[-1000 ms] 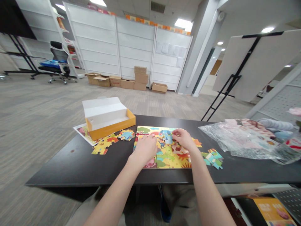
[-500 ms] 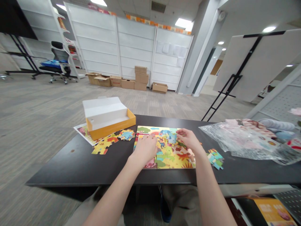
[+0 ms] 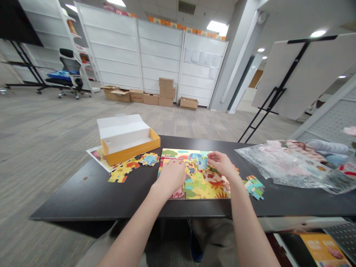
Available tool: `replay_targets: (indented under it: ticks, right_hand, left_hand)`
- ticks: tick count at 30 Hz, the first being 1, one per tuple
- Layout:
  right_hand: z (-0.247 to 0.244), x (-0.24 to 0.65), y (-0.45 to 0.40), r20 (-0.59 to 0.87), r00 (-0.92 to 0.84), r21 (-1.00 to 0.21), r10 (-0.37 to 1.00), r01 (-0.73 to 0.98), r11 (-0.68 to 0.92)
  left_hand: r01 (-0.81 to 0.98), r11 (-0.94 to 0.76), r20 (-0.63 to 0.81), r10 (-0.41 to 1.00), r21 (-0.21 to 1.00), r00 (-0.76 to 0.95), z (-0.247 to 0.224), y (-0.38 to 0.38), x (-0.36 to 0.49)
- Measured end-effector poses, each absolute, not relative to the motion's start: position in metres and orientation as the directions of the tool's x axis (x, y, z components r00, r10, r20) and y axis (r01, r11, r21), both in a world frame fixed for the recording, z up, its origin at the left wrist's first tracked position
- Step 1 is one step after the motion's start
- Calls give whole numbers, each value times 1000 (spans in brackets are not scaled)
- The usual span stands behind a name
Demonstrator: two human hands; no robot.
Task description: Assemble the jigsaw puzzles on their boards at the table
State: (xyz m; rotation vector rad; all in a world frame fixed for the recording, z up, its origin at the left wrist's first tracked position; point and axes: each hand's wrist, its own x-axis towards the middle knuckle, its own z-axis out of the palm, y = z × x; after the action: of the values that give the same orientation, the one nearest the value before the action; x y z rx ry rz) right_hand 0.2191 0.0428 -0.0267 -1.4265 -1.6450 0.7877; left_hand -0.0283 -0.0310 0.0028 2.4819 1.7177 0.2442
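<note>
Currently, right hand (image 3: pixel 221 163) pinches blue piece (image 3: pixel 202 163); left hand (image 3: pixel 172 176) lies loose-fingered on puzzle (image 3: pixel 201 185) near tabletop's (image 3: pixel 125 198) front edge.

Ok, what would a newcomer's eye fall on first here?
The bright jigsaw puzzle stands out midway along the black table, left hand on it, right hand at a light-blue piece. Next come the open yellow box, to the puzzle's left, and the clear plastic bag at the table's right.
</note>
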Motion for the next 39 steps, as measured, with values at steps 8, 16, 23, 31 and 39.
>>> replay_targets:
  ticks: [8, 16, 23, 31, 39]
  right_hand:
    - [-23, 218, 40, 184, -33, -834, 982, 524, 174]
    - [-17, 224, 35, 112, 22, -884, 993, 458, 89]
    - [-11, 214, 27, 0, 32, -970, 999, 241, -8]
    - [-4, 199, 21, -104, -48, -983, 993, 157, -95]
    - [-6, 193, 22, -88, -86, -983, 992, 166, -73]
  left_hand:
    - [923, -348, 56, 938, 167, 343, 6, -32, -27]
    - [919, -353, 66, 936, 178, 347, 6, -33, -29]
    - [921, -351, 56, 936, 168, 346, 5, -33, -28]
    - [922, -349, 73, 937, 171, 341, 3, -32, -28]
    - [915, -361, 62, 933, 178, 356, 3, -32, -29]
